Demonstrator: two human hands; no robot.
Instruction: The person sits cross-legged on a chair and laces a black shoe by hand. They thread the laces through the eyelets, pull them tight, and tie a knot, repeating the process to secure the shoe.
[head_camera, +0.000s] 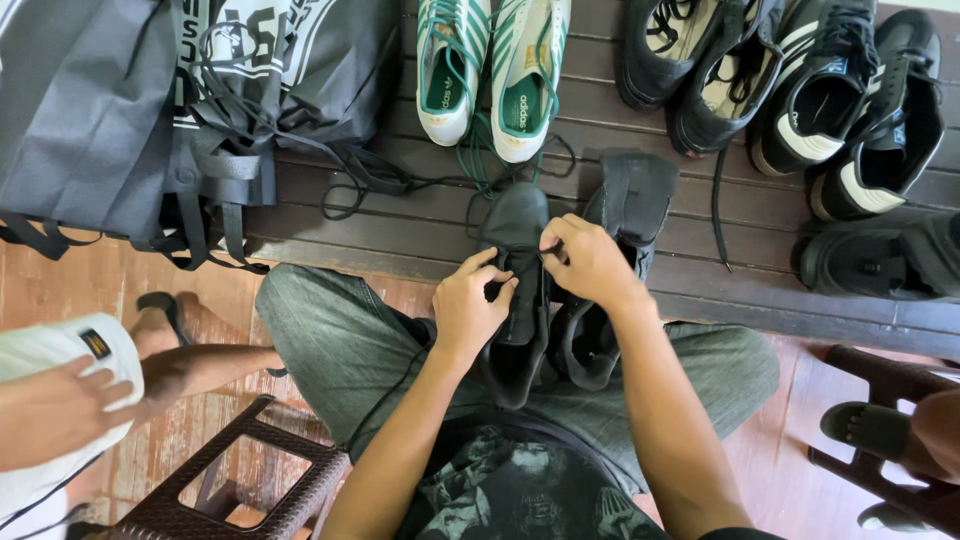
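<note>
At the centre of the frame I see a black leather lace-up shoe (517, 290) resting on my lap, toe pointing toward the top of the picture, out over the edge of the dark brown wooden plank step (420, 215). My left hand (470, 305) lies on the shoe's left side, fingers curled and pinched on the thin black lace (548, 250) near the eyelets. My right hand (590, 262) comes in from the right, thumb and forefinger closed tight on the same lace just above the tongue. Just beside that shoe, to its right, a second black leather shoe (625, 215) sits partly under my right wrist. My grey-green trousers (330, 340) spread across the lower middle. Further up, at top centre, a pair of white sneakers with green stripes (490, 70) stands on the planks, laces trailing. In the upper right a row of black sports shoes with white stripes (810, 90) lines the step. The upper left holds grey fabric drawstring bags (110, 110). At the lower left edge another person's arm (60, 410) shows, near a brown woven plastic stool (250, 480).
</note>
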